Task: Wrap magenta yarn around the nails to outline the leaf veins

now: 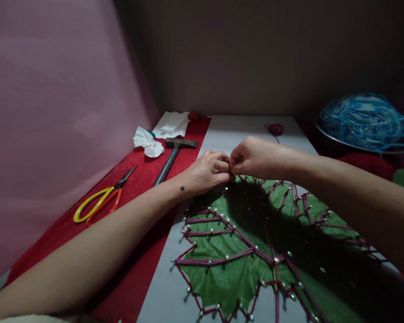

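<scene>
My left hand (212,172) and my right hand (247,157) meet at the far left edge of a large green leaf (218,291). Nails with shiny heads surround the leaf and follow its veins on a pale board (164,278). Purple yarn (218,260) is strung from nail to nail along the outline and veins. The fingers of my right hand are pinched; a strand from the small purple yarn ball (276,129) runs down behind this hand. My left thumb and fingers are closed beside it, their contents hidden. My right arm shades the leaf's middle.
On the red cloth (128,255) to the left lie yellow-and-orange-handled scissors (104,197), a hammer (171,157) and a crumpled white tissue (148,142). White paper (171,124) lies behind them. At the right, a metal bowl (343,141) holds blue yarn (363,119). A wall stands behind.
</scene>
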`<state>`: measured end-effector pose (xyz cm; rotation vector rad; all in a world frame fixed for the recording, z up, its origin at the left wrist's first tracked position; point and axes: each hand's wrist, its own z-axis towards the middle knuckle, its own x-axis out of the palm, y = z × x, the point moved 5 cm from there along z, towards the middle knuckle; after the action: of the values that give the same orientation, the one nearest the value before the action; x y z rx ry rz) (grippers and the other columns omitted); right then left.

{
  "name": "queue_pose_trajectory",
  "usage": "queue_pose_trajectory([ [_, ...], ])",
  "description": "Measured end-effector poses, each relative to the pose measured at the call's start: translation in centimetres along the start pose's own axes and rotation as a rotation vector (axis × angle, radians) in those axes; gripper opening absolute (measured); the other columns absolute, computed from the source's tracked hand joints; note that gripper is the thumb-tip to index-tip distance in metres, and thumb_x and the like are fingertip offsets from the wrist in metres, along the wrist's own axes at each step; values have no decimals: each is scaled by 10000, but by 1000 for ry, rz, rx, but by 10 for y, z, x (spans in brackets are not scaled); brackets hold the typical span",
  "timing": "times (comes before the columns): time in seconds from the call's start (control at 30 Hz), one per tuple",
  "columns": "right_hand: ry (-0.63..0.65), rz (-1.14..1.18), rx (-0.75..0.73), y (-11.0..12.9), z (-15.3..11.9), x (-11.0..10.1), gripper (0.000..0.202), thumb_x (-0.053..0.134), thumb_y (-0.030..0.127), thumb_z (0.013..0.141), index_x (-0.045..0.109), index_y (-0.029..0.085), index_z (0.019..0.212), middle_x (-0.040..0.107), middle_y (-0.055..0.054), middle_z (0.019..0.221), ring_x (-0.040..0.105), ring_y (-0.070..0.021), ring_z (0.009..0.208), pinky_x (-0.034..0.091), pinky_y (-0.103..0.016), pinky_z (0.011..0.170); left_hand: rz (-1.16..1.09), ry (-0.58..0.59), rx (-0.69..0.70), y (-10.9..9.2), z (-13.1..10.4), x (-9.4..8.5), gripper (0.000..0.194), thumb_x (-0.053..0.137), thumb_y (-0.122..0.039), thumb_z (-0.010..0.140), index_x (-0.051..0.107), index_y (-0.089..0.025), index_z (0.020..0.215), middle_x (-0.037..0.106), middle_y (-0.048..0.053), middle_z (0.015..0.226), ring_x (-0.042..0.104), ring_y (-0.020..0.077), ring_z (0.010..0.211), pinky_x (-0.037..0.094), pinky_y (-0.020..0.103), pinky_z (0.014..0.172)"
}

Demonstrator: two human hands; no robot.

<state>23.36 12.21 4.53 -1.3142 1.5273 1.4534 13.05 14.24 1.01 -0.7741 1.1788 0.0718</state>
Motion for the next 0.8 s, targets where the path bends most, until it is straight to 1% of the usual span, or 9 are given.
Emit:
queue_pose_trajectory([
  [0.1, -37, 33, -39, -3, -1, -2, 168, 533, 234, 704, 684, 167, 671, 432, 21, 475, 340, -88, 486, 248, -263, 467, 7, 1, 22, -1, 1, 3, 200, 521, -104, 800, 689, -193, 737, 614, 10, 1021, 485, 186, 1028, 338, 383, 1000],
  [0.2, -105, 70, -61, -4, -3, -4, 167, 531, 217, 705, 693, 174, 700, 485, 16, 510, 378, -93, 508, 271, -262, 485, -34, -10, 29, -1, 2, 2, 188, 549, -108, 765, 694, -210, 826, 607, -1, 1082, 471, 198, 1065, 325, 400, 1018],
  [0.27, -127, 94, -106, -2, -4, -5, 168, 532, 207, 712, 698, 176, 721, 519, 12, 537, 398, -93, 524, 283, -261, 499, -95, -15, 31, -2, 3, 1, 200, 554, -107, 752, 693, -211, 851, 609, 0, 1078, 482, 191, 1059, 334, 390, 1014],
  [0.33, -135, 123, -138, 0, -3, -6, 166, 535, 214, 728, 695, 172, 733, 537, 8, 560, 408, -94, 541, 289, -256, 508, -172, -8, 26, -3, 3, -1, 200, 530, -93, 750, 689, -194, 820, 614, 5, 1030, 515, 168, 1011, 370, 352, 979],
  [0.4, -138, 163, -147, 0, -3, -7, 173, 533, 238, 753, 692, 168, 757, 553, 4, 591, 416, -94, 558, 295, -249, 516, -242, -5, -14, -2, 4, -2, 178, 511, -104, 758, 673, -176, 771, 612, 6, 979, 542, 147, 949, 410, 314, 925],
  [0.5, -107, 216, -160, -1, -2, -7, 201, 513, 254, 782, 692, 167, 809, 575, -2, 625, 430, -94, 565, 307, -241, 524, -256, -36, -78, 0, 2, -5, 160, 509, -125, 763, 661, -165, 734, 605, 7, 952, 551, 135, 912, 429, 291, 887],
  [0.6, -84, 174, -167, -6, -3, -6, 223, 529, 264, 768, 697, 175, 885, 611, -12, 669, 461, -101, 579, 312, -243, 525, -232, -58, -104, 1, 2, -7, 147, 535, -117, 750, 662, -153, 684, 601, 19, 970, 556, 135, 916, 428, 289, 880],
  [0.7, -93, 78, -143, -16, -4, -4, 266, 587, 296, 717, 703, 181, 927, 636, -22, 698, 490, -116, 595, 320, -251, 529, -278, -63, -156, 5, 2, -9, 143, 584, -145, 752, 654, -146, 627, 584, 41, 1083, 561, 138, 964, 408, 305, 935],
  [0.8, -68, 15, -140, -27, -2, 5, 258, 565, 213, 687, 724, 199, 890, 656, -25, 711, 518, -126, 619, 343, -254, 558, -278, -71, -184, 8, 3, -10, 164, 600, -130, 744, 642, -146, 586, 567, 49, 1151, 552, 144, 1025, 368, 321, 1003],
])
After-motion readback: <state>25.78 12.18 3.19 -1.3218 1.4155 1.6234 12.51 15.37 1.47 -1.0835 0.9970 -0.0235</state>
